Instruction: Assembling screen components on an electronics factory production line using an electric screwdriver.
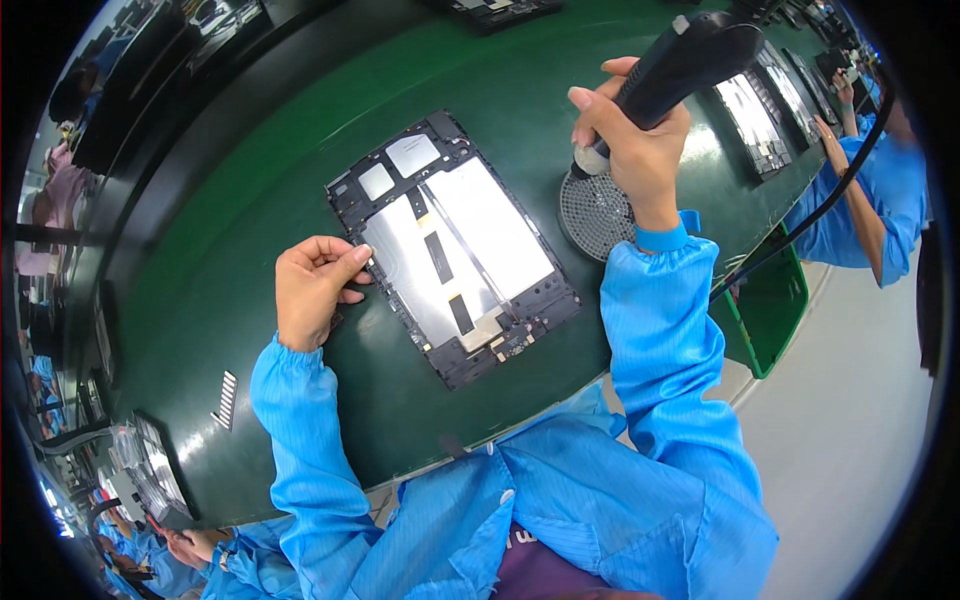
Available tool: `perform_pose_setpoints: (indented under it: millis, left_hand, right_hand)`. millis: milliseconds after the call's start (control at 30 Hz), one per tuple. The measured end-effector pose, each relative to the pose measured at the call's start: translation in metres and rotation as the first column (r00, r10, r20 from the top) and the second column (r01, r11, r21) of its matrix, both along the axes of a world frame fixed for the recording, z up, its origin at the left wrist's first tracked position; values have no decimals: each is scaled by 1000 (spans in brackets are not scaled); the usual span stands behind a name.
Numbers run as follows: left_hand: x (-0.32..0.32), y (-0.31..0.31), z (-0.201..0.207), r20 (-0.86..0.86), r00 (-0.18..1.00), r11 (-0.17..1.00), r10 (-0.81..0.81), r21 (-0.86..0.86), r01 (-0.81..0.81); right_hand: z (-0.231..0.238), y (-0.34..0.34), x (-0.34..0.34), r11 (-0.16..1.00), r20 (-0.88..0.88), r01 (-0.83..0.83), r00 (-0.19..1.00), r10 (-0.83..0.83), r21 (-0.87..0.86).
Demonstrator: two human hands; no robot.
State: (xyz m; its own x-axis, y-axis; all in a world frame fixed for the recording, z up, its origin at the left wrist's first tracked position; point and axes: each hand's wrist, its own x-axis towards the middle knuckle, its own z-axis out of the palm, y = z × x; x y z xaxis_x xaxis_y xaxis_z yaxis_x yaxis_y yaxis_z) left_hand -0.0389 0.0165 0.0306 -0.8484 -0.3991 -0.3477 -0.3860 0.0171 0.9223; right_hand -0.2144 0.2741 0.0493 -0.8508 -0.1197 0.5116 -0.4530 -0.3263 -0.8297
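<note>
An opened tablet [510, 240] with a black frame, silver plates and dark ribbon strips lies tilted on the green table. My left hand [312, 290] pinches its left edge between thumb and fingers. At the upper right, my right hand [640, 150] is wrapped round a black electric screwdriver [685, 65], held with its body slanting up and away. The screwdriver's lower end reaches a round grey dish [590, 215] with a dotted, perforated-looking surface. Whether a screw sits on the tip is too small to tell.
The green table [240, 220] carries a row of small white strips [225, 400] on the left. More opened tablets [755, 120] lie at the far right. A green bin [775, 310] stands beside the table, crossed by a black cable [840, 185]. A co-worker's blue sleeve [870, 215] shows at right.
</note>
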Motion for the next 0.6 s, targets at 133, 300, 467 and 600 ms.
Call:
perform_pose_setpoints:
  millis: [133,300,467,600]
  left_hand:
    - [0,-1,0,-3,1000,1000,2,6,-2]
    - [-2,1,-1,-3,1000,1000,-4,6,4]
    - [8,-9,-3,-11,1000,999,7,48,-7]
    - [1,-11,-7,-19,1000,996,-12,91,14]
  right_hand:
    - [-3,-2,-1,999,16,16,1000,-16,50]
    - [-4,2,-1,999,11,3,1000,-3,51]
    - [-1,-11,4,999,74,-1,997,-3,47]
    - [12,-3,15,993,68,64,995,-71,99]
